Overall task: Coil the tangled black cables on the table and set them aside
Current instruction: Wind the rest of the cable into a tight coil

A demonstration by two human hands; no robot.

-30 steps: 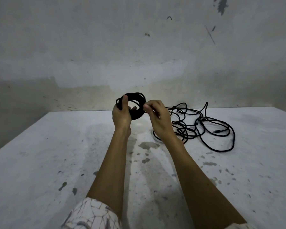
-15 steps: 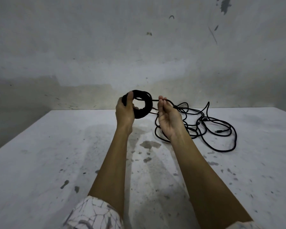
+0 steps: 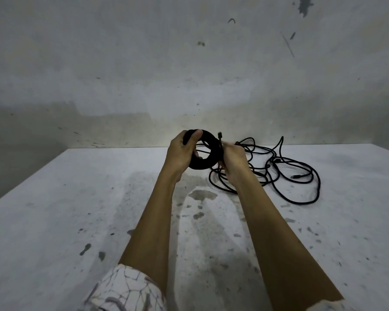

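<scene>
Both arms out fwd; L hand (image 3: 182, 151) + R hand (image 3: 233, 162) raised, fingers curled, gripping.

1. Two bare forearms run back from the fingers (image 3: 194, 135) to the bottom edge, with no watch, ring or band.
2. Well behind the left hand (image 3: 181, 153), a rolled-back sleeve (image 3: 124, 290) is white with a dark crackle pattern.
3. Behind the right hand (image 3: 234, 162), only a sliver of pale cuff (image 3: 323, 305) shows.
</scene>
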